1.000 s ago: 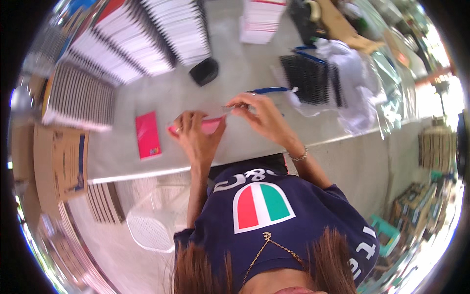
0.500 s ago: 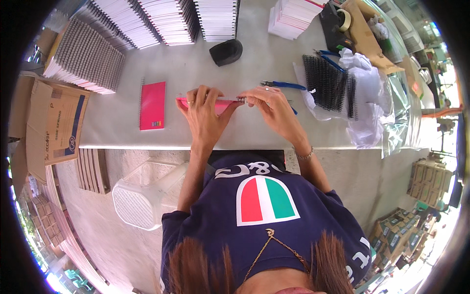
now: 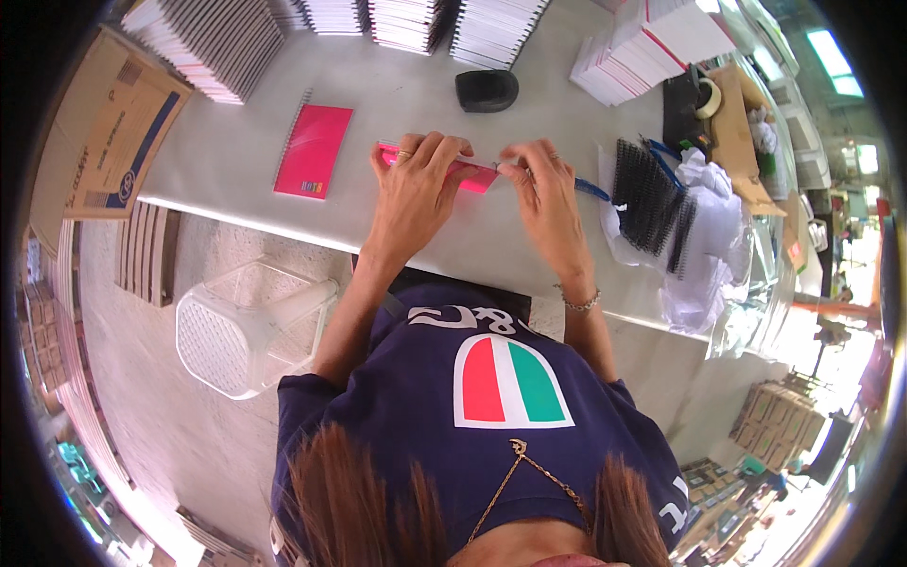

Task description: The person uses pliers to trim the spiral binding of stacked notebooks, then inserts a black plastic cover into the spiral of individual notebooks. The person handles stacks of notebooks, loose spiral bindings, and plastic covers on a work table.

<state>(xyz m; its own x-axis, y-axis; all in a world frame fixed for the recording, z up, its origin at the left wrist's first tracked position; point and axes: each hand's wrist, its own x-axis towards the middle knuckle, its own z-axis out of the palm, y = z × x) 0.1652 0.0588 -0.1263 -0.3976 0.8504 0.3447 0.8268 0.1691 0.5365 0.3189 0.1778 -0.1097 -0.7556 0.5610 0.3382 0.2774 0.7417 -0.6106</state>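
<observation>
My left hand (image 3: pixel 422 189) grips a pink notebook (image 3: pixel 480 180) from above, its bound edge facing away from me. Most of the cover is hidden under the fingers. At the right end of that edge my right hand (image 3: pixel 550 194) is closed, thumb and fingertips pinching the end of the dark binding coil. A second pink spiral notebook (image 3: pixel 316 156) lies flat on the table to the left. Just right of my right hand, the blue handle of a pair of pliers (image 3: pixel 592 190) shows; the hand covers the rest.
Black plastic binding coils (image 3: pixel 650 198) lie on crumpled white paper (image 3: pixel 704 250) at the right. Stacked notebooks (image 3: pixel 496 28) line the far side, near a black rounded object (image 3: pixel 487 91). A cardboard box (image 3: pixel 118 132) stands left; a white stool (image 3: pixel 236 331) is below the table's edge.
The view has turned, so the table now slants down to the right. Both hands stay at the notebook; my right fingers have shifted slightly at the coil's end.
</observation>
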